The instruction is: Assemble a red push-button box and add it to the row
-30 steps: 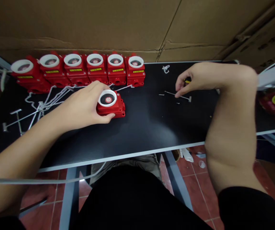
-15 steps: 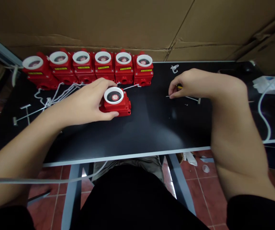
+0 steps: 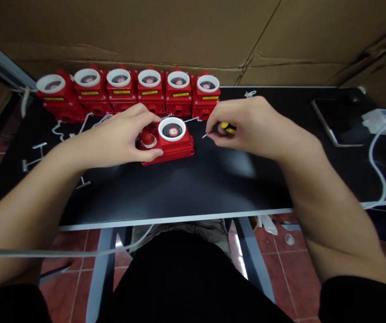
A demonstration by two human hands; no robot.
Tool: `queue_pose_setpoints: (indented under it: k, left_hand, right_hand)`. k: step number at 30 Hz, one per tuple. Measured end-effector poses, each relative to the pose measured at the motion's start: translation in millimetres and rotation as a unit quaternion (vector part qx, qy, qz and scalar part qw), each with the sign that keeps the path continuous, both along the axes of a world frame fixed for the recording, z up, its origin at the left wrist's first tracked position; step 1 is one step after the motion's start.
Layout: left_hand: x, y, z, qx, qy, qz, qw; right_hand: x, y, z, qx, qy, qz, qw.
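Observation:
My left hand [image 3: 119, 137] grips a red box with a white-ringed round top [image 3: 170, 142] on the black table [image 3: 213, 179], fingers wrapped over its left end. My right hand [image 3: 246, 123] is closed just right of the box, pinching a thin white pin whose tip [image 3: 204, 135] points at the box's right side; a small yellow-and-black tool [image 3: 228, 128] also shows in the fingers. Behind, a row of several identical red boxes [image 3: 132, 92] lines the table's back edge.
White plastic ties and pins [image 3: 68, 130] lie scattered at the left. A phone or tablet [image 3: 339, 119] lies at the right, beside a white cable [image 3: 376, 166] and a white object. Cardboard [image 3: 193, 31] forms the wall behind. Red floor tiles show below the table's front edge.
My right hand picked a white pin from the table at the right and carried it left to the red box. My left hand kept hold of the box, which now shows more of its left end.

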State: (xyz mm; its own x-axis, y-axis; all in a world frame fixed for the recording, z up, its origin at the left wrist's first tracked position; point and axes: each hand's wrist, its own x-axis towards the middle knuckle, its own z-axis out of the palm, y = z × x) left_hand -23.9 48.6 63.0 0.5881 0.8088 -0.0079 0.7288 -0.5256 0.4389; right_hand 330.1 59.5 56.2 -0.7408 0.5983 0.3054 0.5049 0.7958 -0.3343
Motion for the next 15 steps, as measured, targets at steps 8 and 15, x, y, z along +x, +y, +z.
queue_pose_setpoints:
  k: [8, 15]
  left_hand:
    - [11, 3, -14.4, 0.004, -0.043, -0.028, 0.999]
    - [8, 7, -20.8, -0.007, -0.05, -0.018, 0.999]
  right_hand:
    - [-11, -13, -6.5, 0.101, -0.016, 0.044, 0.994]
    - [-10, -15, -10.1, 0.143, -0.03, 0.052, 0.988]
